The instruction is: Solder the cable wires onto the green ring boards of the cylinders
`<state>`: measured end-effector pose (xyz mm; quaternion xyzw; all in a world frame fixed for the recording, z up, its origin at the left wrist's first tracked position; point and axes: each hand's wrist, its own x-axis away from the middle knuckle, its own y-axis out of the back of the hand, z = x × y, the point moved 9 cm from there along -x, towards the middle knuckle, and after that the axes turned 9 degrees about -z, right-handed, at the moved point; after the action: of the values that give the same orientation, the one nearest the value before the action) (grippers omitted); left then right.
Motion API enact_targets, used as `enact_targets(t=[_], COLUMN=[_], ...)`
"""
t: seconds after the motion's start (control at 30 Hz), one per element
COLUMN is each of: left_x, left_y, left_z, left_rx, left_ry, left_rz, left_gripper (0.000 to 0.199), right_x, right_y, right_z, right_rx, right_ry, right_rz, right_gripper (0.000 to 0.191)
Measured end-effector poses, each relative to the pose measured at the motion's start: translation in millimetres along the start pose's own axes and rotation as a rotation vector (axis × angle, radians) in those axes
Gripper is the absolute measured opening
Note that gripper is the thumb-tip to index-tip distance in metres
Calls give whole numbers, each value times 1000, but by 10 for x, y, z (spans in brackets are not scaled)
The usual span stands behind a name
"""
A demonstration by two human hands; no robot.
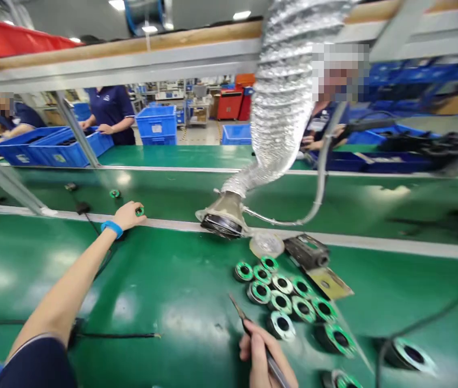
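Pinching small green-faced ring [140,211] in left hand [127,216], well left of fume nozzle [223,218], by pale rail [172,224]. Gripping slim metal-tipped tool [242,314] in right hand [267,358], on near side of nozzle and a bit right; exact tool type unclear. Also noting cluster of green- and white-faced rings [272,302] near right hand, right of nozzle and nearer. Just right of nozzle, clear round dish [266,245], then dark block [307,250].
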<state>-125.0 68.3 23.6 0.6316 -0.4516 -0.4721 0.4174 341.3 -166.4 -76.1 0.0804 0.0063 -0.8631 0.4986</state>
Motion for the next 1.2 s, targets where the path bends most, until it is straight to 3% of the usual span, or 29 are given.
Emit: enact_targets(t=[0.07, 0.17, 0.23, 0.3, 0.37, 0.4, 0.47, 0.57, 0.67, 0.73, 0.8, 0.87, 0.97, 1.1, 1.2], left_x=[379, 1180, 1652, 1976, 2168, 2227, 2300, 2372, 2431, 2470, 2470, 2447, 2443, 2382, 2353], left_y=[-132, -403, -534, -604, -587, -543, -411, -281, -308, -392, -439, -425, -392, -393, -399], left_z=[-542, -1465, -1968, -2331, -2523, -2536, -2365, -1715, -965, -655, -530, -540, -768, -1315, -1536], left_rx=[46, 120, 166, 288, 434, 479, 476, 336, 262, 310, 394, 493, 663, 793, 833], left_ry=[-139, -357, -396, -380, -383, -397, -416, -354, -210, -134, -61, 43, 200, 136, 90], left_rz=[76, 222, 251, 266, 283, 286, 275, 303, 361, 398, 351, 230, 81, 15, -31], left_gripper=[40, 32, 32, 50, 75, 81, 73, 46, 23, 30, 42, 47, 50, 42, 32], right_x=[-64, -145, -178, -218, -293, -347, -471, -622, -718, -769, -802, -807, -728, -461, -210], right_y=[-54, -121, -134, -134, -120, -113, -109, -188, -325, -431, -541, -632, -731, -868, -936], right_z=[94, 214, 278, 346, 409, 431, 470, 533, 596, 623, 632, 633, 645, 680, 725], right_rx=[-1, -37, -17, 67, 195, 263, 369, 469, 568, 646, 718, 755, 716, 573, 420], right_ry=[117, 268, 334, 405, 477, 503, 541, 580, 606, 616, 628, 634, 634, 639, 640], right_rz=[19, 28, 23, 26, 27, 30, 49, 135, 187, 203, 228, 253, 285, 390, 501], right_gripper=[31, 22, 21, 24, 29, 33, 38, 42, 42, 40, 37, 37, 38, 40, 41])
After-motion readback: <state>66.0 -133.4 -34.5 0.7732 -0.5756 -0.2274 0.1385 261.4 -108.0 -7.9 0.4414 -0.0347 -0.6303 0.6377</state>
